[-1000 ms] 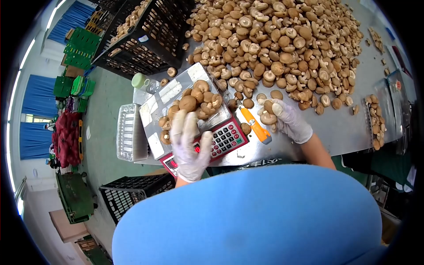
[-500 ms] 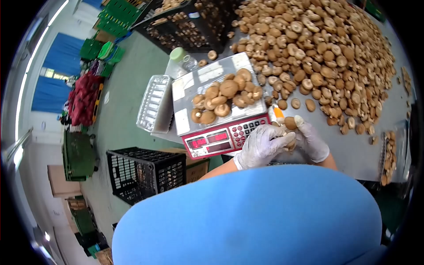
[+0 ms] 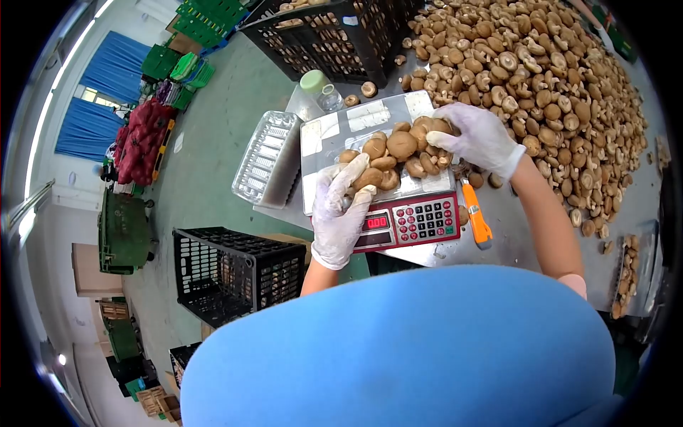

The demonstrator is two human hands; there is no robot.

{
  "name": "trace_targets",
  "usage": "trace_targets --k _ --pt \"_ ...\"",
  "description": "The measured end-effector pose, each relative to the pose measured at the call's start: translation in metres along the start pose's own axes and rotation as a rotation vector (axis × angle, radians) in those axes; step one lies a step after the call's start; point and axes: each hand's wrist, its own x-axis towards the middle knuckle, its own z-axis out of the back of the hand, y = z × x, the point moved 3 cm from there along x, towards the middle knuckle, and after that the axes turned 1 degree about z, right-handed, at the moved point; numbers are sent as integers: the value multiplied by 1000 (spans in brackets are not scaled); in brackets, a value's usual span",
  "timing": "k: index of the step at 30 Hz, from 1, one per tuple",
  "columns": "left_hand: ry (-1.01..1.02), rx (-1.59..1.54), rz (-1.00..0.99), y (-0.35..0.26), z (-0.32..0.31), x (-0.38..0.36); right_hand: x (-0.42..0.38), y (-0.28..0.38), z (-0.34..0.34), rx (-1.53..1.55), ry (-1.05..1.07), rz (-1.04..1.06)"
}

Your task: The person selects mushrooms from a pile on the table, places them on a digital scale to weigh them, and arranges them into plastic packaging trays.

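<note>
A pile of brown shiitake mushrooms (image 3: 402,145) lies on the metal platform of a red digital scale (image 3: 428,222); its display shows 0.00. My left hand (image 3: 340,217), in a white glove, curls at the near left of the pile, thumb and fingers around a mushroom (image 3: 369,178). At the pile's right side my right hand (image 3: 480,136), gloved too, has its finger and thumb on either side of a mushroom (image 3: 442,127). An orange-handled cutter knife (image 3: 477,217) lies right of the scale.
A large mushroom heap (image 3: 548,99) covers the table's right side. Clear plastic trays (image 3: 267,158) are stacked left of the scale, near a jar with a green lid (image 3: 313,82). A full black crate (image 3: 334,46) stands behind; another black crate (image 3: 238,274) is at lower left.
Both hands have moved up from in front of the scale, where they held mushrooms together, and parted to either side of the pile. The cutter knife is now fully uncovered.
</note>
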Motion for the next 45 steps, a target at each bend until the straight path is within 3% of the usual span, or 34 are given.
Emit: trace_targets --k 2,4,6,9,10,11,12,14,15,16,18,20,24,25,26,27,29,36,40,45 --pt "6 20 -37 0 -10 5 7 -6 -12 -305 -20 104" --pt "52 -169 110 2 -28 10 8 -4 -15 -288 42 42" --pt "96 413 -261 1 -34 15 2 -3 -15 -160 -8 51" --pt "111 549 -366 -3 -44 17 -9 -10 -9 -36 -116 81" --pt "121 576 -360 -2 -43 16 -14 -7 -4 66 -213 108" --pt "129 606 -351 -1 -41 14 -23 -8 5 111 -148 -20" --pt "129 609 -349 2 -40 13 -32 -6 11 114 -146 -18" --pt "51 334 -201 9 -28 10 -48 -13 19 256 -145 -220" --pt "11 84 27 10 -16 9 -58 -19 23 266 -175 -250" --pt "-111 -225 58 1 -4 12 -71 -21 27 262 -209 -288" --pt "-360 -308 117 12 28 19 -96 -22 32 316 -288 -433" --pt "-444 -339 167 26 50 22 -122 -57 29 229 -314 -305" --pt "-229 -326 228 38 34 24 -165 -86 20 312 -304 -508" --pt "-148 -166 202 34 29 27 -174 -90 19 299 -336 -531" --pt "-1 273 -47 22 23 30 -179 -91 19 285 -368 -556" --pt "2 274 -48 25 20 27 -181 -86 19 288 -415 -516" --pt "-24 578 -86 35 16 20 -189 -89 23 350 -394 -578" --pt "-162 185 43 20 26 19 -193 -90 23 407 -413 -641" --pt "-392 -153 186 35 73 14 -191 -88 20 250 -372 -536" --pt "-375 -34 204 45 83 3 -179 -85 -2 304 -245 -533"
